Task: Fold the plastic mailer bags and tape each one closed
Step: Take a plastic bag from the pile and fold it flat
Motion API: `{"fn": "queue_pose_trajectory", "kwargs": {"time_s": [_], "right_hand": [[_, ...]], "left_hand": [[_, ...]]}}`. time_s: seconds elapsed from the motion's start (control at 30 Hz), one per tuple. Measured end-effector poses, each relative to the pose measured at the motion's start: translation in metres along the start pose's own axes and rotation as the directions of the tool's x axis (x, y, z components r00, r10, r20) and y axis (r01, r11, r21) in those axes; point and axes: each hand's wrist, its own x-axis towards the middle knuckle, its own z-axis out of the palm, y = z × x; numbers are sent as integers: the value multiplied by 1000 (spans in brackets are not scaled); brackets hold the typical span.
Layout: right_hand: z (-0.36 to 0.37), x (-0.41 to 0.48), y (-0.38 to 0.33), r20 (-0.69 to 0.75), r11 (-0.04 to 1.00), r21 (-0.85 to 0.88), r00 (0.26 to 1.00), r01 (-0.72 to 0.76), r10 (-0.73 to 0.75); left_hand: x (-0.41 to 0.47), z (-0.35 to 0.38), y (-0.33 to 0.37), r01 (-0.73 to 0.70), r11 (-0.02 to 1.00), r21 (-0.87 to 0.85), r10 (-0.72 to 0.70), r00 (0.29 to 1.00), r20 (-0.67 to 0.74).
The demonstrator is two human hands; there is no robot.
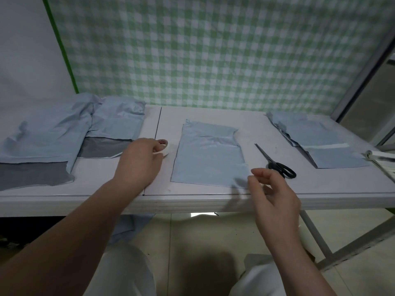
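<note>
My left hand (140, 161) grips the small white tape roll (163, 146), centre-left; the flat pale-blue plastic mailer bag (208, 154) lies just right of it, long axis upframe; right hand (271, 189) loosely curled, empty, nearer the bag.

Light is dim, cool and flat. The raised right hand (275, 201) throws a soft grey shadow over the near edge of the white folding table (192, 200), and a darker patch lies on the pale tiled floor (192, 242). The green-and-white checked cloth backdrop (213, 50) looks blurred; wide-angle distortion bends the table's edge.
</note>
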Motion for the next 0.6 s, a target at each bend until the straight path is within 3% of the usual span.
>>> {"fn": "queue_pose_trajectory", "kwargs": {"time_s": [0.07, 0.1, 0.13, 0.2, 0.27, 0.4, 0.47, 0.53, 0.6], "right_hand": [[2, 0, -9, 34, 997, 75, 999, -7, 4], [3, 0, -14, 64, 993, 117, 998, -13, 5], [5, 0, -18, 105, 987, 157, 994, -25, 9], [10, 0, -24, 205, 975, 215, 979, -52, 7], [15, -1, -28, 290, 959, 271, 957, -86, 4], [18, -7, -35, 355, 908, 391, 935, -148, 0], [16, -9, -36, 335, 892, 430, 942, -141, -12], [15, -11, -35, 314, 884, 448, 949, -134, -15], [14, -12, -36, 280, 884, 453, 960, -118, -15]], "left_hand": [[-13, -9, 16, 58, 941, -334, -45, 998, 46], [-21, -15, 25, 139, 819, -556, -66, 987, 149], [-29, -19, 33, 239, 630, -739, -45, 961, 272], [-44, -21, 44, 423, 247, -872, 53, 892, 448], [-55, -19, 49, 503, 51, -863, 133, 853, 505], [-67, -16, 50, 574, -95, -813, 207, 810, 548], [-69, -17, 52, 586, -112, -802, 208, 803, 558], [-71, -17, 54, 574, -92, -814, 195, 812, 550], [-72, -17, 58, 515, 29, -857, 128, 848, 514]]}}
